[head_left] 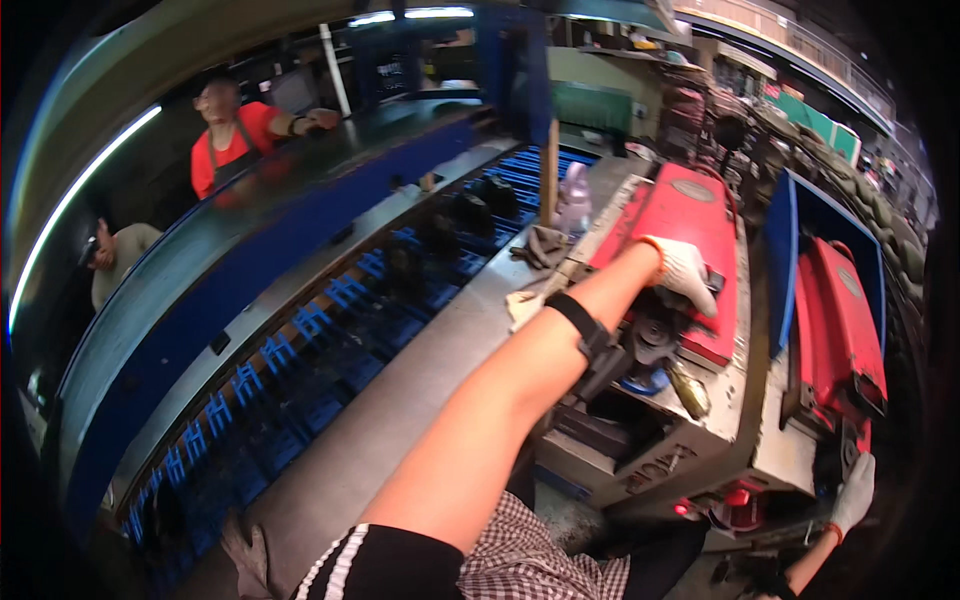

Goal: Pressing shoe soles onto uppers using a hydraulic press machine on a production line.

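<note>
My left arm reaches across to a red-covered machine (690, 210) on a pale bench. My left hand (686, 274), in a white glove with an orange cuff, lies on the cover, fingers bent together beside a small black part; what they close on is hidden. Below it sits a dark round mechanism (652, 335) and a crumpled yellowish piece (689, 388). At far right, my right hand (853, 492), gloved alike, is at the lower end of a second red-covered machine (838, 320), by a dark metal part (850, 440). Its fingers look closed, but what they hold is unclear.
A long blue-framed machine (290, 240) with blue slats and a metal ledge (400, 375) runs along the left. A dark glove (245, 555) lies on the ledge. Beyond stand a co-worker in red (228, 140) and another person (120, 255). A purple bottle (574, 200) stands near the wooden post (548, 175).
</note>
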A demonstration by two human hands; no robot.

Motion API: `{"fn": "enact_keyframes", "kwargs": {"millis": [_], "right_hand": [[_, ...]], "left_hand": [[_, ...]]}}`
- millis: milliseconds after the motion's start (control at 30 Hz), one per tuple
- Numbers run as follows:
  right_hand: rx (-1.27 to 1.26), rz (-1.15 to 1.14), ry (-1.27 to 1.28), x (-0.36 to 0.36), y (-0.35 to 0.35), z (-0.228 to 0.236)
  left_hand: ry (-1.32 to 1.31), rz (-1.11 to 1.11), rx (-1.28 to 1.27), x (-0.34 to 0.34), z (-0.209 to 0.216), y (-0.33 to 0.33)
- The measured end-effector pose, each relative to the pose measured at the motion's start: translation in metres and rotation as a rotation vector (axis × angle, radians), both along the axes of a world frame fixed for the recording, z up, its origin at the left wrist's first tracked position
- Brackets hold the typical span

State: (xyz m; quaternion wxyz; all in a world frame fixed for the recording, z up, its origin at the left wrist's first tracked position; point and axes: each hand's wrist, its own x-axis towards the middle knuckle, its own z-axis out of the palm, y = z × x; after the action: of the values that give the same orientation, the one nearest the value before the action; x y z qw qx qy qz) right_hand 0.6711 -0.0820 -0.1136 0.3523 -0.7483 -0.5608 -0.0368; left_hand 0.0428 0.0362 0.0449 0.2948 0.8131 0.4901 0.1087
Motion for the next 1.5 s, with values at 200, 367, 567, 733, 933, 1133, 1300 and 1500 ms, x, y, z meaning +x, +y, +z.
{"fn": "enact_keyframes", "kwargs": {"millis": [200,367,567,733,933,1133,1300,1500], "right_hand": [[0.052,-0.059,-0.156,-0.088,0.024,0.018],[0.198,0.059,-0.413,0.000,-0.006,-0.001],[0.125,-0.165,-0.204,-0.097,-0.002,0.032],[0.100,-0.243,-0.219,-0.094,-0.011,0.034],[0.123,-0.247,-0.181,-0.096,-0.015,0.036],[0.030,-0.352,-0.236,-0.150,-0.032,0.060],[-0.037,-0.284,-0.273,-0.180,-0.077,0.057],[-0.054,-0.018,-0.055,-0.217,-0.115,0.065]], "left_hand": [[0.025,0.172,-0.110,-0.040,0.005,-0.013],[0.041,-0.030,0.085,0.013,0.005,0.009],[-0.042,0.144,-0.105,-0.021,0.003,-0.011],[-0.012,0.095,-0.073,-0.012,0.007,-0.013],[0.091,0.124,0.055,-0.003,0.011,-0.025],[-0.513,0.509,0.597,0.006,-0.024,-0.013],[-0.468,-0.009,0.863,0.110,-0.021,-0.052],[-0.236,-0.504,0.893,0.208,-0.040,-0.065]]}}
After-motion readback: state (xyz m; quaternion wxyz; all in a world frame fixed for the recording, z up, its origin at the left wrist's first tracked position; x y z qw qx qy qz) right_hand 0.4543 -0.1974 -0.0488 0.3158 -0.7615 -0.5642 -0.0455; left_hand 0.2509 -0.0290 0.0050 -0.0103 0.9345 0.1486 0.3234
